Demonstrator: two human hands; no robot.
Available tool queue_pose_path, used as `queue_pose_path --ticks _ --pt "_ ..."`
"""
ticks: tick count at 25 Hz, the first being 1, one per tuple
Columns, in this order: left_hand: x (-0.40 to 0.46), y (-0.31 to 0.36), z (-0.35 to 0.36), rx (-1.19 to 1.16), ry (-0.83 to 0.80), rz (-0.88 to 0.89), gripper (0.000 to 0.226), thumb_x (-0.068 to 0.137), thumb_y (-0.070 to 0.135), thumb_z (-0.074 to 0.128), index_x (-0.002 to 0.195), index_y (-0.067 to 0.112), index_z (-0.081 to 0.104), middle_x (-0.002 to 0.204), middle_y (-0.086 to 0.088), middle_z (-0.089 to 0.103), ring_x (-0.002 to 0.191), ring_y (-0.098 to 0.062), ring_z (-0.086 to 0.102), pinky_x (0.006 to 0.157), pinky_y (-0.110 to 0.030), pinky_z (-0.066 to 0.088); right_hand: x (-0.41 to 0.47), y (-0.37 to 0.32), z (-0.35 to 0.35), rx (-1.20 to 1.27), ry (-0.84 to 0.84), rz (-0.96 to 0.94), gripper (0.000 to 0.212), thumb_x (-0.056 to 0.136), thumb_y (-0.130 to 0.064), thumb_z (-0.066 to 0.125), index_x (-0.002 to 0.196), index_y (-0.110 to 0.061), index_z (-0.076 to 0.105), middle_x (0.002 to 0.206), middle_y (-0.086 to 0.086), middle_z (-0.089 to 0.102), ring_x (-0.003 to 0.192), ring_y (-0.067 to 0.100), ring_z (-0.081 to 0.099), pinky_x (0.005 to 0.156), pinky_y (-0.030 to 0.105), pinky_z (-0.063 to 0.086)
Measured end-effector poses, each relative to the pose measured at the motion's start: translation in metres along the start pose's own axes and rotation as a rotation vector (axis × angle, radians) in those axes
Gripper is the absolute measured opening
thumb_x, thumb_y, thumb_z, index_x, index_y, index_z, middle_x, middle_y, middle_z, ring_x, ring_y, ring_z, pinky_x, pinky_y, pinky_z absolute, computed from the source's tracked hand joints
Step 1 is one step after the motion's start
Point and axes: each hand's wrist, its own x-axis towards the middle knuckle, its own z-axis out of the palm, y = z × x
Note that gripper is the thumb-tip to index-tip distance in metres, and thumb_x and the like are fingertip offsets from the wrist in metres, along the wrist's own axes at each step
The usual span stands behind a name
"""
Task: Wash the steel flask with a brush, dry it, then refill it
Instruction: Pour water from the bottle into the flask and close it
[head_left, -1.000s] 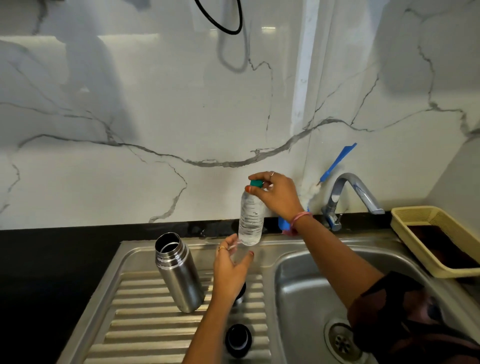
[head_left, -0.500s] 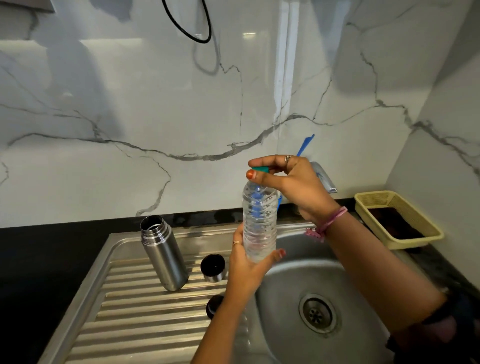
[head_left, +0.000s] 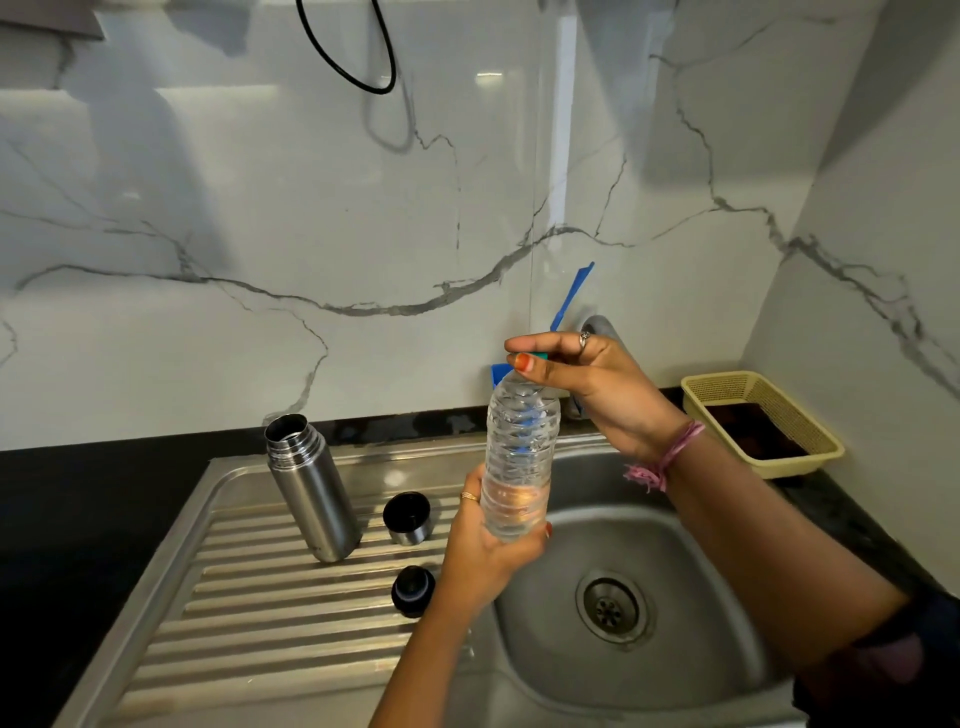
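Steel flask (head_left: 311, 488) stands open-mouthed and upright on the ribbed draining board (head_left: 249, 613) of the sink, toward its back left part, with the dark table (head_left: 78, 519) to its left. Just right of the flask an upturned cup lid (head_left: 408, 518) sits on the ribs, and nearer the camera lies a black stopper (head_left: 413, 591), both apart from the flask.

Further right, the left hand (head_left: 485, 551) comes up from below and wraps its fingers round the lower part of a clear plastic water bottle (head_left: 519, 457), held upright over the edge between the draining board and the sink basin (head_left: 649, 597). Water fills only the bottom part of the bottle. The right hand (head_left: 592, 384), wearing a ring and a pink thread band at the wrist, pinches the green cap (head_left: 537, 356) at the bottle's top between thumb and fingers.

Behind that hand a blue-handled brush (head_left: 574, 291) leans against the marble wall, beside a tap (head_left: 597, 327) that is mostly hidden. At the far right a yellow plastic basket (head_left: 763, 415) rests on the table in the corner.
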Motion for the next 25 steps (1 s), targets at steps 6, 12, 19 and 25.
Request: queue_pose_path --ticks 6,12,19,25 --pt "-0.007 0.004 0.009 0.055 0.071 0.011 0.069 0.067 -0.001 0.08 0.121 0.025 0.046 0.098 0.008 0.072 0.086 -0.015 0.071 0.076 -0.026 0.056 -0.006 -0.008 -0.015 -0.181 -0.108 0.012 0.036 0.074 -0.023 0.07 0.109 -0.019 0.069 0.107 0.0 0.073 0.106 0.012 0.066 0.087 0.02 0.052" --pt "-0.011 0.001 0.023 0.122 0.19 0.073 0.071 0.07 -0.001 0.08 0.126 0.025 0.045 0.1 -0.001 0.07 0.085 -0.013 0.069 0.073 -0.019 0.053 -0.015 0.004 -0.012 -0.168 0.109 0.012 0.044 0.069 -0.03 0.078 0.104 -0.007 0.067 0.095 0.005 0.074 0.091 0.017 0.071 0.078 0.023 0.054" --pt "-0.016 0.003 0.023 0.029 0.088 0.027 0.068 0.068 -0.002 0.079 0.121 0.025 0.046 0.095 0.001 0.072 0.078 -0.015 0.069 0.068 -0.023 0.054 -0.017 0.008 -0.013 -0.162 0.143 -0.033 0.033 0.073 -0.027 0.075 0.098 -0.005 0.071 0.091 0.007 0.074 0.086 0.016 0.07 0.076 0.022 0.053" --pt "-0.022 0.001 0.02 -0.072 0.015 -0.034 0.068 0.061 -0.004 0.076 0.117 0.023 0.048 0.089 -0.008 0.069 0.071 -0.021 0.064 0.054 -0.029 0.049 -0.019 -0.017 -0.028 -0.24 -0.249 0.115 0.03 0.092 -0.019 0.055 0.12 -0.011 0.063 0.106 -0.005 0.07 0.096 0.001 0.066 0.083 0.02 0.054"
